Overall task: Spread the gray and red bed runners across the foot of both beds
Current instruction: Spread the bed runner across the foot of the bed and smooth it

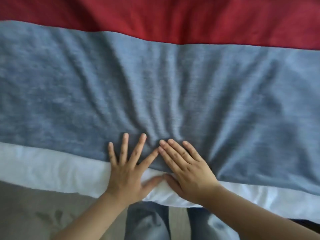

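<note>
Bed top fills the view, seen from above at its near edge. One white bedding [43, 167] strip shows along the near side of the gray runner [69, 92]. One patch of beige floor [34, 205] lies nearer than that, at lower left.

One gray runner lies flat across the whole width of the view, left to right. One red runner [155, 14] lies on its far side, edge to edge with it. Cannot tell if the two are sewn together or separate pieces.

Two bare hands, both at the near edge of the gray runner, about mid-width.
- Left hand [128, 170]: four fingers straight and spread, flat on the gray cloth. The palm lies over the white strip and the thumb rests on the white. It grips nothing.
- Right hand [188, 172]: fingers straight and held together, pressed flat on the gray cloth. The thumb lies on the white strip. It grips nothing.

The left index fingertip touches the right fingertips. The two thumbs nearly meet on the white bedding.

Several wrinkles in the gray runner fan out from the fingertips toward the red runner. The rest of the gray cloth looks fairly smooth.

Two legs in blue jeans [147, 222] show below the hands, on the near side of the white strip.
</note>
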Motion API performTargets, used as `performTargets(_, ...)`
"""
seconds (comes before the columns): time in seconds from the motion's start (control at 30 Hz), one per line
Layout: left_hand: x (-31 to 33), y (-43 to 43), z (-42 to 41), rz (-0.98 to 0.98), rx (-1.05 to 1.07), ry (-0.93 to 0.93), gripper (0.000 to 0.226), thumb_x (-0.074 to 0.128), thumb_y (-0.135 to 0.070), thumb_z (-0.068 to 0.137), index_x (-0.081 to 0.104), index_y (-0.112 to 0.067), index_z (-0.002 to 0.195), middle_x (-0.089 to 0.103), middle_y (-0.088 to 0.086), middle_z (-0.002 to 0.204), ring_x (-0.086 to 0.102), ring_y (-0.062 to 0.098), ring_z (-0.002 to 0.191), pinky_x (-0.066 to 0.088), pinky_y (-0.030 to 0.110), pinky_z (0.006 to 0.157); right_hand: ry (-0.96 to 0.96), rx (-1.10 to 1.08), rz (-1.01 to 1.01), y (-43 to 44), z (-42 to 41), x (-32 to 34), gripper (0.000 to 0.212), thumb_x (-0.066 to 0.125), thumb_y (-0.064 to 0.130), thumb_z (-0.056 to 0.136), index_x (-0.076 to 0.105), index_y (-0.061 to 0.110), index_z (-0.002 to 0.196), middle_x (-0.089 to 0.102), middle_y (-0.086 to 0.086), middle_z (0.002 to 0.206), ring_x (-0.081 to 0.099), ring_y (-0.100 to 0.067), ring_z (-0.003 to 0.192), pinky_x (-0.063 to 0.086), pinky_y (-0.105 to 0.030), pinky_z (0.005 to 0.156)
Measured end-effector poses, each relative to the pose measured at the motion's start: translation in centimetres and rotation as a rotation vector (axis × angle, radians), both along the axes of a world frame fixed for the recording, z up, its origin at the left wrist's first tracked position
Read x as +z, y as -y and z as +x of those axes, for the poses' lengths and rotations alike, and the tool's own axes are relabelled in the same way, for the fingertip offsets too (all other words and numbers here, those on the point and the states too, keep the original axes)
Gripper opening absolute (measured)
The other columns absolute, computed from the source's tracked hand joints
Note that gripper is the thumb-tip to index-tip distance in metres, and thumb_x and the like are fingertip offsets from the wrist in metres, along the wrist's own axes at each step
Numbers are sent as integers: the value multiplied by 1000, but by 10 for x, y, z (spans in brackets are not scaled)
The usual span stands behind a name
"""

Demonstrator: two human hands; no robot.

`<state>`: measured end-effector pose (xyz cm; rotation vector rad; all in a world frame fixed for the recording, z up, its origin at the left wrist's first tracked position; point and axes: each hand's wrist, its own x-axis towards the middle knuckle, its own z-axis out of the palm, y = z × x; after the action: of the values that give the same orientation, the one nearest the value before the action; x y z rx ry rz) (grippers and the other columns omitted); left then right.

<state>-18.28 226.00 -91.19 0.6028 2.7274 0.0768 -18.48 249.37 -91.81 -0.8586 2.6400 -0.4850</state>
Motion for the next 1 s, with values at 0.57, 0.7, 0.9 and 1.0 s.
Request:
performTargets(0.57, -3, -266, -34, 41, -507, 40, 99, 57, -61, 80, 26, -12, 161, 7, 9, 172, 3, 49, 155, 10, 75, 118, -115, -518, 140, -231, 44, 15, 76, 62, 13, 85, 35, 14, 155, 28, -1, 164, 23, -21, 152, 27, -46, 121)
performTargets(0.7, -4, -322, -24, 75, -631, -2, 90, 49, -48, 83, 20, -20, 163, 8, 11, 172, 5, 52, 154, 10, 77, 116, -179, -619, 199, -292, 66, 11, 51, 25, 14, 105, 35, 16, 155, 29, -2, 164, 24, -25, 152, 28, -52, 120)
performTargets(0.9, -9, -405, -13, 132, -767, -70, 82, 49, -39, 85, 28, -17, 161, 15, 12, 171, 10, 51, 154, 14, 76, 116, -168, -769, 246, -373, 89, 11, 56, 34, 11, 100, 36, 18, 155, 30, -1, 163, 26, -26, 151, 30, -52, 118)
performTargets(1.0, -9, -441, -3, 127, -769, -67, 81, 45, -30, 83, 28, -17, 161, 18, 11, 170, 11, 50, 154, 13, 78, 115, -140, -779, 207, -397, 92, 13, 52, 16, 16, 107, 40, 18, 153, 34, -2, 161, 29, -28, 150, 32, -51, 118)
